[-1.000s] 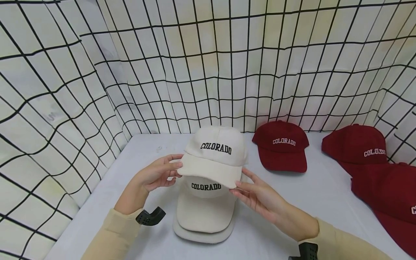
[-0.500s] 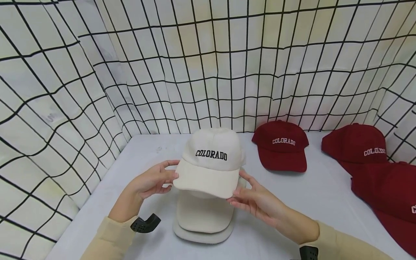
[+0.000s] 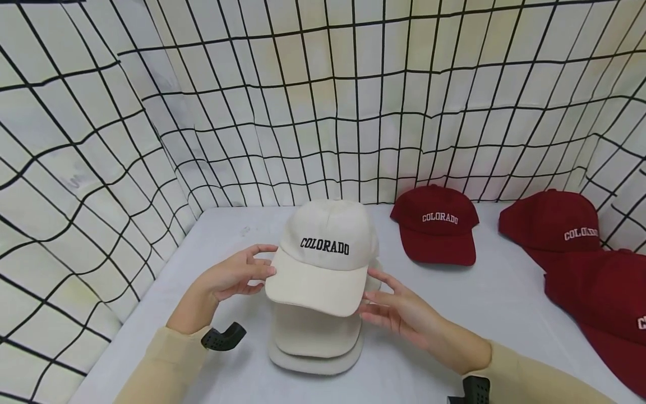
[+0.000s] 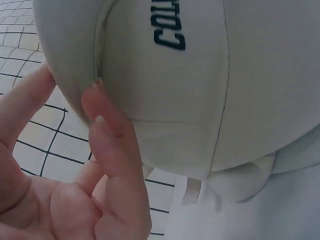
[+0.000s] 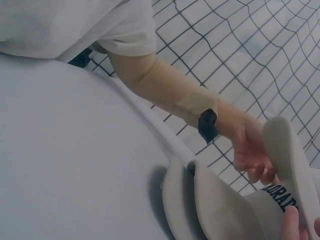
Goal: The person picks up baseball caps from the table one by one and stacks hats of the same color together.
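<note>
A cream cap with black COLORADO lettering sits over a stack of matching cream caps, whose brims show below it. My left hand pinches the left edge of the top cap's brim; in the left wrist view its fingers lie on either side of that edge. On the opposite edge, my right hand holds the brim between thumb and fingers. The right wrist view shows this brim raised apart from the lower brims, with lettering of the cap beneath visible in the gap.
Right of the stack, a dark red COLORADO cap rests on the white table. Farther right are another red cap and a nearer one overlapping it. A white wall with black netting borders the table.
Both hands have brought the top cream cap down and toward me, slightly left, over the stack. Its brim now covers the lettering of the cap below in the head view. The red caps have stayed put.
</note>
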`<state>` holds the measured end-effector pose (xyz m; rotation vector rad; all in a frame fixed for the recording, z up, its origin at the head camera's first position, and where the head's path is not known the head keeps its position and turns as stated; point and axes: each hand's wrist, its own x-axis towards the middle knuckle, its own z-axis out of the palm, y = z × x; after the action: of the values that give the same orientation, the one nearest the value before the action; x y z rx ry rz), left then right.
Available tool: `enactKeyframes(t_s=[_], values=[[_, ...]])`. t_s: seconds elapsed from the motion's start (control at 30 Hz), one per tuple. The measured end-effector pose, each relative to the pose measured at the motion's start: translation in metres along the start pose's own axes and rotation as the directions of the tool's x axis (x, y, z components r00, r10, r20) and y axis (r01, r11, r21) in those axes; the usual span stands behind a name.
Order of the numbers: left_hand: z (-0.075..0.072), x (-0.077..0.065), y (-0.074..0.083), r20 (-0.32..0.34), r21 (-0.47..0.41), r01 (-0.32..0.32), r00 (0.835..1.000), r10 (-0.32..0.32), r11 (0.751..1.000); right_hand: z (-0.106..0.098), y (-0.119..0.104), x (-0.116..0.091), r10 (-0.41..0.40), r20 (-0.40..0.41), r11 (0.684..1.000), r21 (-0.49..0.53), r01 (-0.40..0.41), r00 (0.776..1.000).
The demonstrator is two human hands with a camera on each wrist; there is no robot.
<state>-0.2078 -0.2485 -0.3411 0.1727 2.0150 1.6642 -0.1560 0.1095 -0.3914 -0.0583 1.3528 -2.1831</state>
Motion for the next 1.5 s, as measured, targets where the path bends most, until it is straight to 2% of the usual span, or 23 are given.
enactKeyframes(t_s=[0.2, 0.4, 0.77, 1.07, 1.5], values=[[-0.002, 0.017, 0.001, -0.077, 0.001, 0.048, 0.996, -0.048, 0.999, -0.001, -0.001, 0.017, -0.020, -0.043, 1.000, -0.019, 0.019, 0.999], [-0.001, 0.025, -0.001, -0.090, -0.035, 0.050, 0.995, -0.052, 0.998, -0.001, -0.001, 0.026, -0.006, -0.041, 0.999, -0.040, 0.004, 0.999], [-0.002, 0.023, -0.006, -0.088, -0.096, 0.038, 0.995, -0.047, 0.995, -0.005, -0.002, 0.033, 0.004, -0.062, 1.000, 0.026, -0.002, 0.998], [-0.003, 0.019, -0.014, -0.069, -0.104, 0.048, 0.996, -0.055, 0.993, -0.007, 0.006, 0.033, 0.001, -0.015, 0.999, -0.037, -0.001, 1.000], [-0.005, 0.018, -0.021, -0.056, -0.079, 0.059, 0.996, -0.063, 0.995, -0.007, 0.006, 0.032, 0.017, -0.029, 0.997, -0.081, -0.020, 0.999]])
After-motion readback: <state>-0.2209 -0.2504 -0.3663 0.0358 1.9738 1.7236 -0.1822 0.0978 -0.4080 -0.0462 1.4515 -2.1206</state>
